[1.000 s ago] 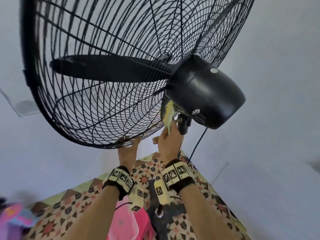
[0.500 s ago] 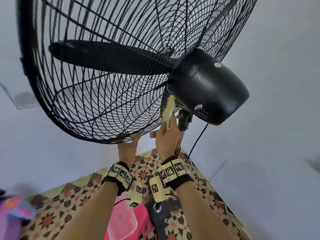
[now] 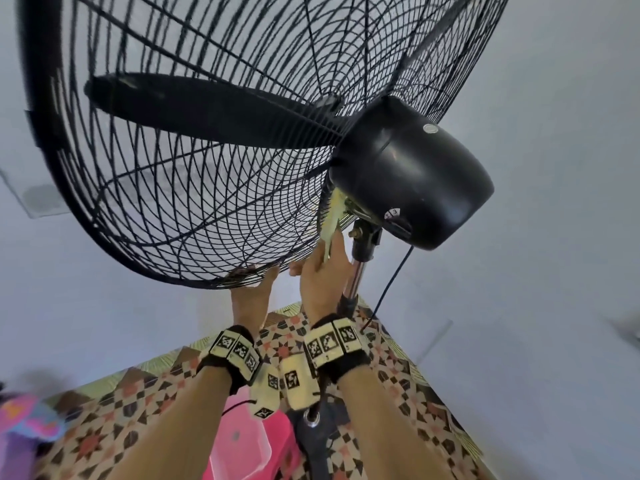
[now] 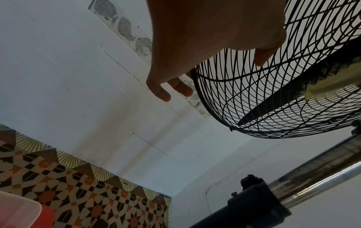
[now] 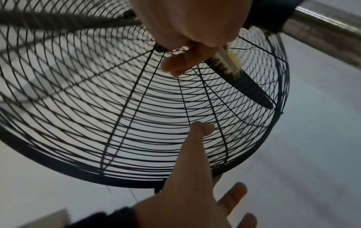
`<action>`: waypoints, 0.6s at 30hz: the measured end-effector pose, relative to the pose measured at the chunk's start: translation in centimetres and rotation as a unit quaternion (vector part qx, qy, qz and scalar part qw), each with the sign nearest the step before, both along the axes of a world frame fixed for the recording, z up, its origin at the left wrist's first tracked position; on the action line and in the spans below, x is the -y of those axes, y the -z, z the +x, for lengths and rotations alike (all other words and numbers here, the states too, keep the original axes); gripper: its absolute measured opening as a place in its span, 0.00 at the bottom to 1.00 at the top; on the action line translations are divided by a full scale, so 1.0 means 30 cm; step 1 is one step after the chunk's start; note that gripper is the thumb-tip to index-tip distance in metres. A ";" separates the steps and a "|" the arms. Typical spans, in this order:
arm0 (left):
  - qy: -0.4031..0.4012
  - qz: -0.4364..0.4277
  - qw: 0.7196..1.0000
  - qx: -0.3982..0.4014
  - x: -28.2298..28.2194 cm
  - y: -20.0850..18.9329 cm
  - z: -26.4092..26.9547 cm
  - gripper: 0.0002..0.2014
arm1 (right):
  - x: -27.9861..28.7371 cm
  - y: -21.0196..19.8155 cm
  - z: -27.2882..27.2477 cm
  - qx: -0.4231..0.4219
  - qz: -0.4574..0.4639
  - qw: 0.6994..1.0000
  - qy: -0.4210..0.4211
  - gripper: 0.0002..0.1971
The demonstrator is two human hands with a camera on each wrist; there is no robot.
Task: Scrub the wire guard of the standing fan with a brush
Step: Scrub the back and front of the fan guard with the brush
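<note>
The black wire guard (image 3: 194, 209) of the standing fan fills the upper head view, tilted, with a blade (image 3: 207, 109) inside and the motor housing (image 3: 412, 171) behind it. My right hand (image 3: 325, 275) grips the handle of a yellow-bristled brush (image 3: 334, 216), whose bristles lie against the back wires just under the motor. The brush (image 5: 232, 61) also shows in the right wrist view below my curled right fingers (image 5: 181, 63). My left hand (image 3: 254, 289) is at the guard's bottom rim, its thumb (image 5: 199, 129) laid on the back wires and its fingers (image 4: 162, 92) fairly straight past the rim.
The chrome pole (image 3: 356, 278) and a black cord (image 3: 394, 271) run down just right of my right hand. Below are a patterned tile floor (image 3: 138, 403), a pink tub (image 3: 249, 445) and the fan's dark base (image 3: 315, 438). Pale walls close in behind.
The brush and my right hand have edged slightly up the back wires toward the motor. My left hand has kept its place at the bottom rim. The head view has shifted a little.
</note>
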State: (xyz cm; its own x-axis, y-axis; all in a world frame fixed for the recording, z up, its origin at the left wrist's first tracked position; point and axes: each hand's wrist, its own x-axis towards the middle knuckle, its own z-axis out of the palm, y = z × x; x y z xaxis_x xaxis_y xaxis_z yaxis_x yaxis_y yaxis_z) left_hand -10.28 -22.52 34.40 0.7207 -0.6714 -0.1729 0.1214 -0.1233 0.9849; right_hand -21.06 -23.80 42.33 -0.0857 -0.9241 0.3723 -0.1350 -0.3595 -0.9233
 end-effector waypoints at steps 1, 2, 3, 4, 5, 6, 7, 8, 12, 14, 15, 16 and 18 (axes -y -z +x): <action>0.001 0.003 1.000 0.001 0.000 0.005 0.001 0.37 | -0.024 0.019 -0.017 -0.008 -0.005 1.000 -0.019 0.13; 0.001 0.004 1.000 0.006 -0.002 0.000 -0.001 0.37 | -0.051 0.036 -0.040 -0.016 -0.012 0.999 -0.042 0.15; 0.002 0.002 1.000 0.012 0.000 0.004 -0.005 0.34 | -0.079 0.048 -0.069 -0.024 -0.018 0.998 -0.061 0.17; 0.007 0.002 1.000 0.017 -0.001 0.000 -0.012 0.30 | -0.088 0.060 -0.092 -0.026 -0.025 0.997 -0.070 0.19; 0.011 0.000 1.000 0.021 0.001 -0.001 -0.017 0.25 | -0.082 0.066 -0.108 -0.021 -0.033 0.997 -0.062 0.20; 0.014 -0.003 1.000 0.021 -0.003 -0.008 -0.023 0.23 | -0.061 0.066 -0.111 -0.014 -0.042 0.998 -0.041 0.21; 0.015 -0.006 1.000 0.021 -0.001 -0.007 -0.020 0.22 | -0.029 0.063 -0.105 -0.011 -0.049 0.999 -0.012 0.20; 0.016 -0.008 1.000 0.026 -0.004 -0.014 -0.019 0.21 | 0.002 0.053 -0.091 -0.004 -0.048 0.999 0.010 0.19; 0.021 -0.005 0.999 0.024 -0.015 -0.021 -0.007 0.23 | 0.019 0.037 -0.027 0.017 -0.017 1.000 -0.010 0.21; 0.022 -0.003 1.000 0.020 -0.019 -0.016 -0.002 0.26 | -0.030 0.067 -0.047 0.000 -0.028 0.998 -0.049 0.22; 0.023 0.002 1.000 0.016 -0.016 -0.006 0.003 0.28 | -0.057 0.085 -0.070 -0.010 -0.037 0.997 -0.073 0.22; 0.022 0.003 1.000 0.015 -0.016 -0.009 0.000 0.31 | -0.070 0.102 -0.095 -0.015 -0.048 0.995 -0.087 0.22; 0.022 0.006 1.000 0.008 -0.015 -0.012 -0.012 0.34 | -0.047 0.127 -0.127 -0.023 -0.065 0.996 -0.052 0.22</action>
